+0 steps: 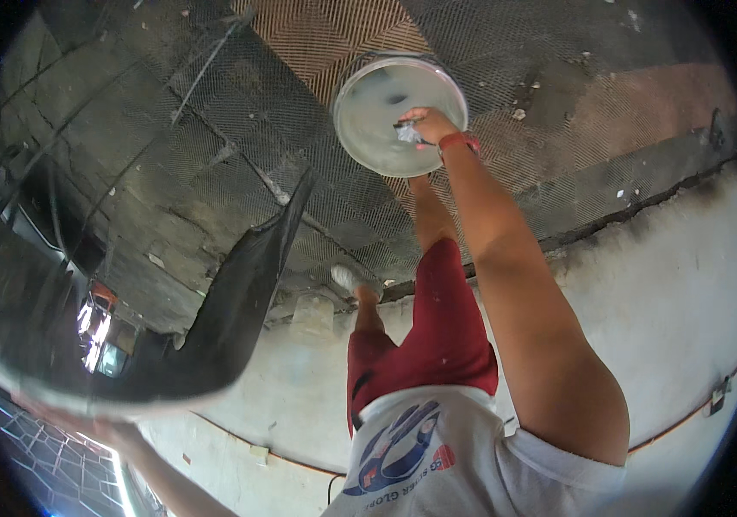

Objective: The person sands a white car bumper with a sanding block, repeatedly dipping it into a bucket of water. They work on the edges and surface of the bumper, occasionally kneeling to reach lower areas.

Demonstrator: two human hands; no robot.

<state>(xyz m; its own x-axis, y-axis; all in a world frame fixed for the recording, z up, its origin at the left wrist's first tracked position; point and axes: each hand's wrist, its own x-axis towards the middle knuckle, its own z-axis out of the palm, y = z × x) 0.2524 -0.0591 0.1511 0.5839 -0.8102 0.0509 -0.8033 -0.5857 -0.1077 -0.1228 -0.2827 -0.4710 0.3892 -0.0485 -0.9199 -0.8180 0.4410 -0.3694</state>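
My right hand point(427, 125), with a red band at its wrist, is closed on a small crumpled white-and-grey wad point(407, 132), perhaps a cloth or plastic; its kind is unclear. That hand is over a round pale bucket point(343, 142) of cloudy liquid, in which a dark spot shows. At the lower left, my left hand point(110, 431) grips the pale edge of a large black curved panel point(235, 302) shaped like a car bumper. The panel is tilted, its left part is blurred, and it hides most of the left fingers.
Ridged floor mats point(343, 34) in brown and dark grey lie under the bucket. Thin rods or cords point(205, 73) cross the floor at upper left. A stained white wall point(662, 258) rises close by, with a cable point(299, 464) along it. A pale container point(312, 317) stands near my foot.
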